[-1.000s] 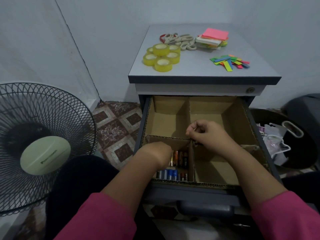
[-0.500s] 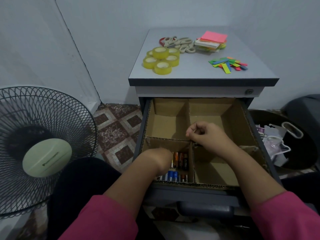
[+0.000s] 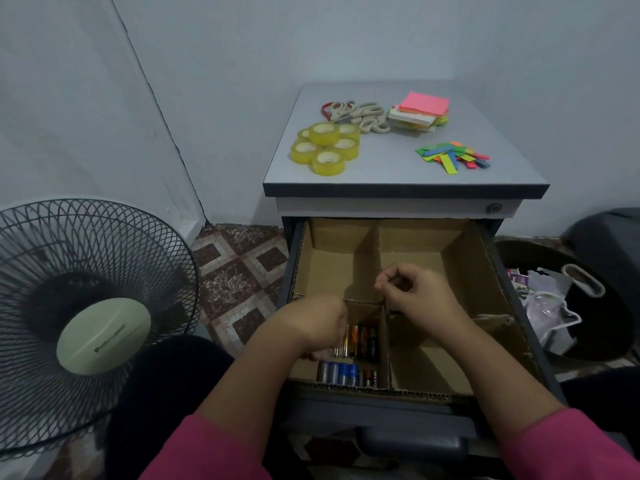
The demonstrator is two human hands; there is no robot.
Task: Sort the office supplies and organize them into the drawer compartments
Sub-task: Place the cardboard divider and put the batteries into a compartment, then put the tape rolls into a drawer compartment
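Right hand (image 3: 420,294) higher above dividers (image 3: 383,308).

Right hand (image 3: 420,294) has lifted slightly above the divider (image 3: 383,308).

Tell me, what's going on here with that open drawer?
A person is sorting office supplies into a drawer split by cardboard dividers. The left hand is down in the near-left compartment among the batteries; what its fingers hold is hidden. The right hand hovers over the middle divider with curled fingers, possibly pinching something small. Tape rolls, scissors, sticky notes and coloured tabs wait on the cabinet top.
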